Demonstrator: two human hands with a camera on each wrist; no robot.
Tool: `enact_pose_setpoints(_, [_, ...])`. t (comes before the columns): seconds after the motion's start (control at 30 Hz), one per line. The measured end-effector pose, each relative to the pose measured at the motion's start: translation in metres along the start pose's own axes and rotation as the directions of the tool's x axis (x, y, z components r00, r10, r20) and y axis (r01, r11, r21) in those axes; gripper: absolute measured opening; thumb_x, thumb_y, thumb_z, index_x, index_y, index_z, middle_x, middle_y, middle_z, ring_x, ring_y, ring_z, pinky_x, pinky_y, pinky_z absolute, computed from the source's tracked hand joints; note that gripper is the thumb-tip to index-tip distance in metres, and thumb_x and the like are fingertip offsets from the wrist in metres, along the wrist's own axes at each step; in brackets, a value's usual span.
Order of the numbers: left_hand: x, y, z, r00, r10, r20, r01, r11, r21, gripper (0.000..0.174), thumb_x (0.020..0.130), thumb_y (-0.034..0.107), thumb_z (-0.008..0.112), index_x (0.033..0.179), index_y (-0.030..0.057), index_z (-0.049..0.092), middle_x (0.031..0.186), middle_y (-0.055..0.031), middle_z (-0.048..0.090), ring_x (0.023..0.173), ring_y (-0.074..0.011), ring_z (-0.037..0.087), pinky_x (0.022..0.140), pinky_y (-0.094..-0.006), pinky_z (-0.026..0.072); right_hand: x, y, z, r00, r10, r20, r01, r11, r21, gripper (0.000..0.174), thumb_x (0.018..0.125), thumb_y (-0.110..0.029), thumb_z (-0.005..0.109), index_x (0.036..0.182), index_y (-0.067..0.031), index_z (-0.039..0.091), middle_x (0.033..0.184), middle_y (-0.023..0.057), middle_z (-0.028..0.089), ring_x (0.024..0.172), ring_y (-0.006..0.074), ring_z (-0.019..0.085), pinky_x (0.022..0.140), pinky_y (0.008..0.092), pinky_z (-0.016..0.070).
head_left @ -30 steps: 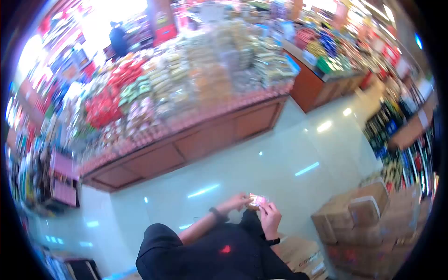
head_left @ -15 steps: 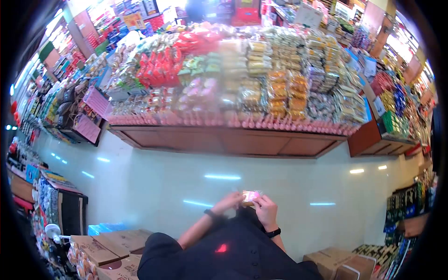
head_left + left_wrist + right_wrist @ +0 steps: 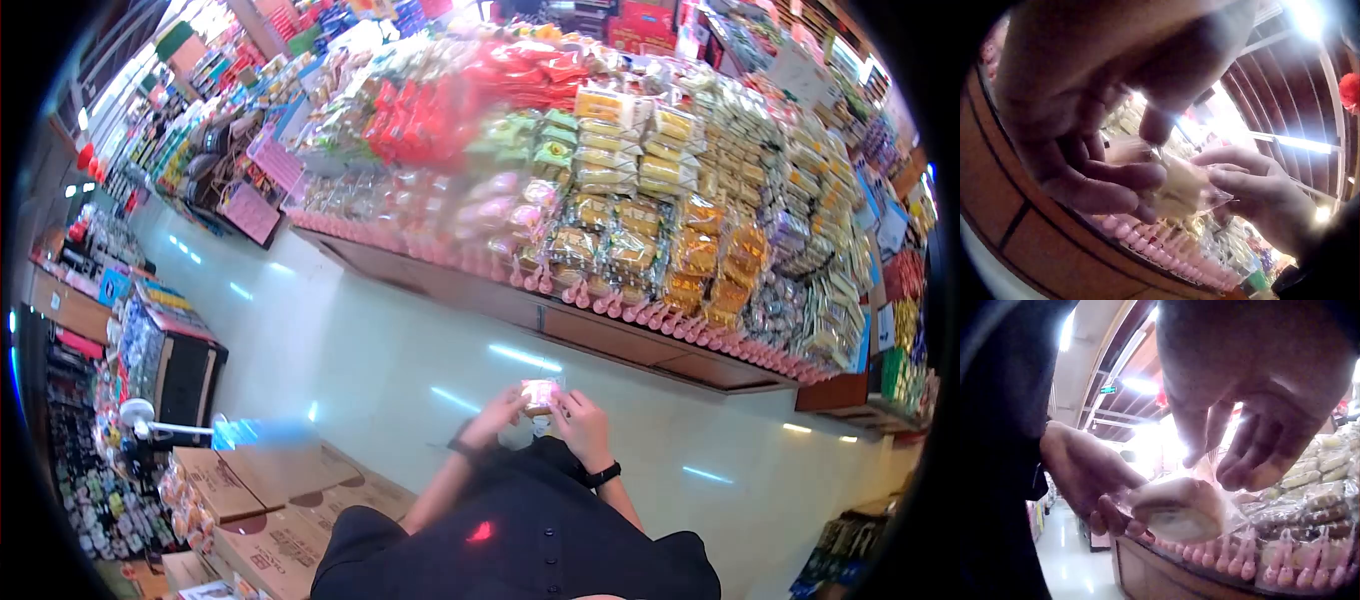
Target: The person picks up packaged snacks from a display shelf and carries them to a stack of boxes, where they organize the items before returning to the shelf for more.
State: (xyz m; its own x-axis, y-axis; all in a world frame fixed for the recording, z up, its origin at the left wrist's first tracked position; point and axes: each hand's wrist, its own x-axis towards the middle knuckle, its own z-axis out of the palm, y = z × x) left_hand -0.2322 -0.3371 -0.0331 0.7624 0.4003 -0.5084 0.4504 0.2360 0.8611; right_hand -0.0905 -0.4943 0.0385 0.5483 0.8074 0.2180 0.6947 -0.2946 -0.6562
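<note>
A small wrapped bun (image 3: 541, 394) in clear plastic with pink print is held between both hands, out in front of the dark shirt. My left hand (image 3: 497, 412) pinches one end of it, thumb on one side and curled fingers on the other. At the opposite end, my right hand (image 3: 583, 425) pinches the wrapper between thumb and fingers. From the right wrist, the bun (image 3: 1179, 512) looks round and pale, with loose film sticking out at its edge. Seen from the left wrist, my left fingertips partly cover the package (image 3: 1179, 184).
A long wooden counter (image 3: 440, 290) piled with packaged snacks stands ahead, pink items hanging along its edge. Cardboard boxes (image 3: 275, 550) are stacked at lower left, near a white fan (image 3: 138, 412). Pale shiny floor (image 3: 370, 345) lies between me and the counter.
The head view has swung left: the counter now slants the other way, the right-hand boxes have left view and the left-hand ones have come in. Both hands keep hold of the wrapped bun.
</note>
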Motion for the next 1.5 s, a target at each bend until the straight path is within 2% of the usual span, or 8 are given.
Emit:
enact_pose_setpoints(0.27, [0.034, 0.009, -0.058, 0.940, 0.122, -0.319, -0.144, 0.989, -0.044, 0.042, 0.098, 0.031, 0.066, 0.131, 0.0063, 0.055, 0.107, -0.0076, 0.069, 0.086, -0.0135, 0.063, 0.069, -0.0289, 0.0510, 0.087, -0.006, 0.047, 0.990, -0.095, 0.105, 0.082, 0.989, 0.123, 0.023, 0.088, -0.013, 0.073, 0.109, -0.0062, 0.070, 0.086, 0.0095, 0.062, 0.071, 0.0236, 0.064, 0.063, 0.0355, 0.0517])
enact_pose_setpoints(0.47, [0.067, 0.049, -0.139, 0.960, 0.051, -0.276, -0.118, 0.965, -0.233, 0.039, 0.100, 0.031, 0.061, 0.130, 0.0060, 0.055, 0.102, -0.0058, 0.065, 0.085, -0.0133, 0.063, 0.071, -0.0289, 0.0524, 0.158, -0.038, 0.084, 0.997, -0.046, 0.067, 0.045, 0.999, 0.019, 0.019, 0.089, -0.010, 0.070, 0.107, -0.0064, 0.068, 0.089, 0.0090, 0.062, 0.074, 0.0265, 0.065, 0.065, 0.0383, 0.0521])
enact_pose_setpoints(0.7, [0.143, 0.087, -0.216, 0.935, 0.331, -0.127, -0.347, 0.927, -0.142, 0.033, 0.102, 0.027, 0.055, 0.129, 0.0070, 0.056, 0.103, -0.0033, 0.062, 0.086, -0.0112, 0.060, 0.076, -0.0282, 0.0497, 0.237, -0.068, 0.101, 0.997, -0.016, -0.070, 0.012, 0.998, -0.060, 0.020, 0.088, -0.006, 0.068, 0.108, -0.0070, 0.067, 0.090, 0.0094, 0.063, 0.077, 0.0312, 0.065, 0.067, 0.0403, 0.0525])
enact_pose_setpoints(0.83, [0.162, 0.138, -0.230, 0.958, 0.258, -0.128, -0.284, 0.921, -0.265, 0.026, 0.097, 0.013, 0.057, 0.121, 0.0034, 0.064, 0.098, 0.0014, 0.064, 0.084, -0.0060, 0.057, 0.072, -0.0244, 0.0463, 0.271, -0.074, 0.104, 0.990, 0.062, -0.126, -0.070, 0.995, -0.066, 0.020, 0.088, -0.005, 0.067, 0.108, -0.0068, 0.068, 0.091, 0.0099, 0.063, 0.079, 0.0304, 0.066, 0.068, 0.0408, 0.0526])
enact_pose_setpoints(1.17, [0.288, 0.147, -0.261, 0.928, 0.331, -0.172, -0.333, 0.943, 0.021, 0.021, 0.095, 0.011, 0.060, 0.113, 0.0019, 0.068, 0.089, 0.0014, 0.066, 0.080, -0.0055, 0.058, 0.065, -0.0223, 0.0455, 0.354, -0.033, 0.103, 0.972, 0.096, -0.216, -0.106, 0.994, -0.035, 0.025, 0.090, -0.008, 0.065, 0.115, -0.0078, 0.067, 0.103, 0.0118, 0.063, 0.082, 0.0343, 0.065, 0.071, 0.0426, 0.0527])
enact_pose_setpoints(1.33, [0.293, 0.244, -0.251, 0.984, 0.170, -0.047, -0.162, 0.977, 0.141, 0.025, 0.092, 0.009, 0.063, 0.115, -0.0007, 0.064, 0.097, -0.0038, 0.067, 0.087, -0.0104, 0.062, 0.075, -0.0264, 0.0517, 0.389, 0.008, 0.110, 0.941, 0.204, -0.270, -0.215, 0.976, -0.014, 0.029, 0.088, -0.009, 0.066, 0.117, -0.0085, 0.067, 0.107, 0.0106, 0.063, 0.086, 0.0343, 0.066, 0.074, 0.0414, 0.0542])
enact_pose_setpoints(1.43, [0.360, 0.202, -0.266, 0.899, 0.436, 0.031, -0.430, 0.872, 0.235, 0.036, 0.095, 0.015, 0.063, 0.127, -0.0004, 0.060, 0.108, -0.0140, 0.069, 0.089, -0.0159, 0.066, 0.074, -0.0315, 0.0552, 0.408, 0.024, 0.114, 0.915, 0.203, -0.347, -0.202, 0.979, 0.040, 0.032, 0.087, -0.007, 0.065, 0.119, -0.0075, 0.066, 0.110, 0.0109, 0.063, 0.090, 0.0340, 0.066, 0.076, 0.0414, 0.0547])
enact_pose_setpoints(1.5, [0.361, 0.220, -0.265, 0.949, 0.311, 0.046, -0.314, 0.922, 0.228, 0.034, 0.093, 0.010, 0.063, 0.125, -0.0008, 0.062, 0.105, -0.0088, 0.069, 0.091, -0.0143, 0.064, 0.078, -0.0298, 0.0534, 0.409, 0.030, 0.114, 0.910, 0.265, -0.320, -0.256, 0.964, 0.071, 0.038, 0.085, -0.008, 0.063, 0.123, -0.0064, 0.064, 0.117, 0.0138, 0.061, 0.102, 0.0351, 0.064, 0.086, 0.0431, 0.0534])
